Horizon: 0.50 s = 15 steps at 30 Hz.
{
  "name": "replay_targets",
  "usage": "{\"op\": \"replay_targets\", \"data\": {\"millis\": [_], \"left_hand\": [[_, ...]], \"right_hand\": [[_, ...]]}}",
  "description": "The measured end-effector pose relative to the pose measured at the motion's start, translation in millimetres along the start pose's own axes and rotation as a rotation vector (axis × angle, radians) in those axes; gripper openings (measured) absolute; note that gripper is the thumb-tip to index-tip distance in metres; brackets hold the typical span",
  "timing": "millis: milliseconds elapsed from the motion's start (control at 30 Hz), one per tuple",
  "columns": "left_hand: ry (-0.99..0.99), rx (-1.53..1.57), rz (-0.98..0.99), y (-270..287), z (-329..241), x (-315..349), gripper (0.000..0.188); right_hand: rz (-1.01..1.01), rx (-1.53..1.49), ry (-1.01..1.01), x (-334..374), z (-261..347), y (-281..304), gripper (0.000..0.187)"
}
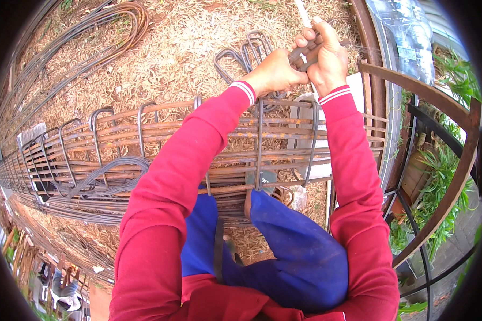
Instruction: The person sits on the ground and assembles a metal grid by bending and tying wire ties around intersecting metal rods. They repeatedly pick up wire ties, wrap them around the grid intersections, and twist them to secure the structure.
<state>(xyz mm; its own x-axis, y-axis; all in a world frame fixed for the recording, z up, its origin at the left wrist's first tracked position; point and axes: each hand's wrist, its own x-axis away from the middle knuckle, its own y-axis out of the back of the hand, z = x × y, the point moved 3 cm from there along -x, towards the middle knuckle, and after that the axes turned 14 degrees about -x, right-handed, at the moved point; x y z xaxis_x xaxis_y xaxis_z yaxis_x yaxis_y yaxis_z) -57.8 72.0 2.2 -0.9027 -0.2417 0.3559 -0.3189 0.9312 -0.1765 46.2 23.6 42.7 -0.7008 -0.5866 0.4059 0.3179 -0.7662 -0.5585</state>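
Both my hands are beyond the far side of a long rebar cage [235, 127], at the upper right. My right hand [331, 58] is closed around a dark brown, blocky object [307, 54] with a small white mark; its kind I cannot make out. Pressed against the near left side of that object is my left hand [279, 70], its thumb pointing right and its other fingers mostly hidden. A thin white strip [303, 12] runs up from behind my right fingers. Bent steel stirrups [256, 45] lie on the ground just past my left hand.
Loose tie wire [110, 174] rests on the cage to the left. Long bent bars [128, 12] lie at the upper left on leaf-strewn ground. At right stand a curved rusty metal frame [444, 93], clear plastic bottles [407, 37] and green plants [439, 182]. My legs are against the cage's near side.
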Motion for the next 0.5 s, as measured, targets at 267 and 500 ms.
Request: {"op": "replay_targets", "data": {"millis": [267,500], "left_hand": [[0.178,0.095,-0.132,22,11,-5,0.014],[0.302,0.542,-0.04,35,41,-14,0.013]], "right_hand": [[-0.151,0.481,-0.195,-53,-37,-31,0.017],[0.144,0.287,-0.549,-83,-79,-11,0.028]]}}
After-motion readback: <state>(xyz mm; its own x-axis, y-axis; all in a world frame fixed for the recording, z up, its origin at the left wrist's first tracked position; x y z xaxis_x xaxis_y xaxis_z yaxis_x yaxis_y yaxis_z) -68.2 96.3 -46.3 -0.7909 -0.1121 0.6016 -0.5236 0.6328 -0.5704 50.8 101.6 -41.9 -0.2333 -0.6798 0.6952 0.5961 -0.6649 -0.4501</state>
